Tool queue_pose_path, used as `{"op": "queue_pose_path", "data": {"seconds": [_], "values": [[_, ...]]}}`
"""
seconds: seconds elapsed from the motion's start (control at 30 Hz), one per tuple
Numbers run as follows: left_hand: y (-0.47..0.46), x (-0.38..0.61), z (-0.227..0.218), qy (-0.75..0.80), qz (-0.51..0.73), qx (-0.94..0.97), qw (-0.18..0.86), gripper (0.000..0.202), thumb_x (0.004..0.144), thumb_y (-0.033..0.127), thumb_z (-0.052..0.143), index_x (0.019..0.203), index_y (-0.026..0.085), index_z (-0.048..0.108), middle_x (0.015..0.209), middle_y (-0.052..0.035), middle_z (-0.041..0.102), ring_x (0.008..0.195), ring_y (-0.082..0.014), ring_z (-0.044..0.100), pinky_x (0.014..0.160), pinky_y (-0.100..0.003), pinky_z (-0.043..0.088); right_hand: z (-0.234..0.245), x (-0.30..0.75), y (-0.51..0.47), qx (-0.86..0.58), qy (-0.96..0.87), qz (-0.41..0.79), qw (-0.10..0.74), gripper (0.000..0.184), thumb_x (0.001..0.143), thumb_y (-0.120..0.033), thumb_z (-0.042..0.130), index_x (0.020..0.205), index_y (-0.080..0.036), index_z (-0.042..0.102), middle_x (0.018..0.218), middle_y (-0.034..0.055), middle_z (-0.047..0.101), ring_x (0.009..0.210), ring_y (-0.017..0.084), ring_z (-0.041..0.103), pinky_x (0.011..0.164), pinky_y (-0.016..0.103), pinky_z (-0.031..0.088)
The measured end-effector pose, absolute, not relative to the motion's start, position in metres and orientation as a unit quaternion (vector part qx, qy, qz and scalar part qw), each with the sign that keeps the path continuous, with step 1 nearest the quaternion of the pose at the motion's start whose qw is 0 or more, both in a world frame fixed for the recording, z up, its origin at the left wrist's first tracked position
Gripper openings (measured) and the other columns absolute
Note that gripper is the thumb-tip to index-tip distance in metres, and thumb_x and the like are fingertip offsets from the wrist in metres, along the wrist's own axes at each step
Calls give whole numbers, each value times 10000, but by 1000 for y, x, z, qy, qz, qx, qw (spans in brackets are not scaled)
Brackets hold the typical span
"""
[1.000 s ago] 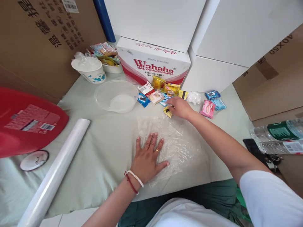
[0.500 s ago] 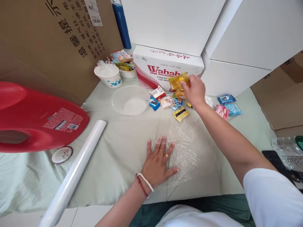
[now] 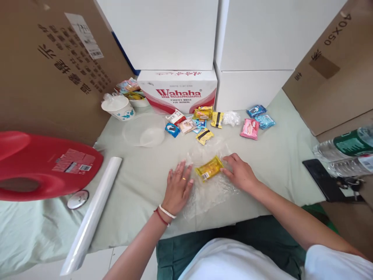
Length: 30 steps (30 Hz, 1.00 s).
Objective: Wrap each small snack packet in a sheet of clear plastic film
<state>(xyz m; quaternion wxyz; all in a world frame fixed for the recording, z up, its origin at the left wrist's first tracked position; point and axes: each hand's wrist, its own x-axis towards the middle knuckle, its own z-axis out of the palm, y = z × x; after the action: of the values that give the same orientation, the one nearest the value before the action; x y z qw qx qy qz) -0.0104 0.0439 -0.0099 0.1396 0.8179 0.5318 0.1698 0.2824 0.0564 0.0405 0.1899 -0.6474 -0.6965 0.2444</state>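
Note:
A yellow snack packet lies on a crinkled sheet of clear plastic wrap spread on the pale green table. My left hand rests flat on the wrap's left edge, fingers spread and open, just left of the packet. At the packet's right end is my right hand, fingers curled down onto the wrap and touching the packet. Behind the wrap lies a scatter of small snack packets.
A roll of cling film lies at the left beside a red container and a small round lid. A clear plastic bowl, a paper cup, a Wahaha carton, and cardboard boxes stand behind. Water bottles and a phone lie at right.
My right hand picked a yellow packet from the pile at the back and brought it down onto the plastic wrap. My left hand stayed flat on the wrap.

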Motion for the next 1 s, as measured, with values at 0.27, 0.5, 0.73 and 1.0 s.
{"op": "queue_pose_path", "data": {"seconds": [0.27,0.5,0.73,1.0], "values": [[66,-21,11,626,48,769,119,587,1082,465,288,1609,247,425,1714,-158,335,1607,-342,296,1219,-811,141,30,267,10,-523,-824,206,78,481,1031,-258,519,1509,-281,572,1655,123,432,1293,330,641,864,467,636],[64,-25,1,612,-18,788,64,752,1052,599,287,1674,176,266,1756,-162,177,1623,-350,243,1222,-814,91,43,275,39,-487,-852,146,127,508,995,-241,618,1501,-225,576,1568,145,526,1324,338,544,1055,533,542],[61,-26,-2,607,-8,793,53,761,1044,642,288,1671,212,288,1760,-136,183,1623,-359,241,1221,-817,113,58,255,91,-418,-897,137,42,447,993,-196,633,1436,-252,646,1327,123,689,1492,350,390,1257,643,224],[66,-33,-4,603,60,790,91,692,1052,543,348,1661,216,321,1745,-177,241,1598,-382,307,1218,-810,155,46,251,76,-422,-891,163,42,561,966,-221,682,1513,-222,560,1537,169,554,1502,367,394,1239,683,266]]}}
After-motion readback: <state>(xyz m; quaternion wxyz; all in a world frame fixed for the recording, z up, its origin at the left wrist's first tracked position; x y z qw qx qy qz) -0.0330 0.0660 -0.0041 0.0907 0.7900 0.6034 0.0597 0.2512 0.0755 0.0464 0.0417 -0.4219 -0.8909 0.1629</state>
